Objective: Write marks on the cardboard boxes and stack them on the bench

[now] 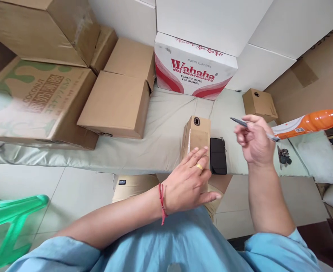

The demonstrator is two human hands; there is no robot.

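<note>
Carton (198,138), small, narrow and plain brown, is found directly beneath the outstretched left grip (189,181), at the near edge of the cloth-covered table (172,109). Its far end is pierced by a dark-rimmed hole, and its upper face is crossed by a glossy patch of brown tape. Along its left side a white label (189,141) is seen, its print too small to be read. The left grip is laid flat over the carton with its fingers extended. In the right grip (257,142) a grey pen (238,121) is pinched, its tip pointed leftward.

Between the two grips, just right of the carton, a black phone (218,156) is placed, screen up and dark. Beyond the left grip, a white box (195,71) is marked in red with "Wahaha®", and "PURIFIED WATER FOR DRINKING" can be read below. Left of that grip a plain brown box (115,102) is set; farther left, "COCONUT" is printed on a larger box (33,94), among Chinese and Japanese characters. Beyond the right grip a second holed carton (257,105) is seen, and beside that grip, to its right, an orange bottle-shaped object (322,121).
</note>
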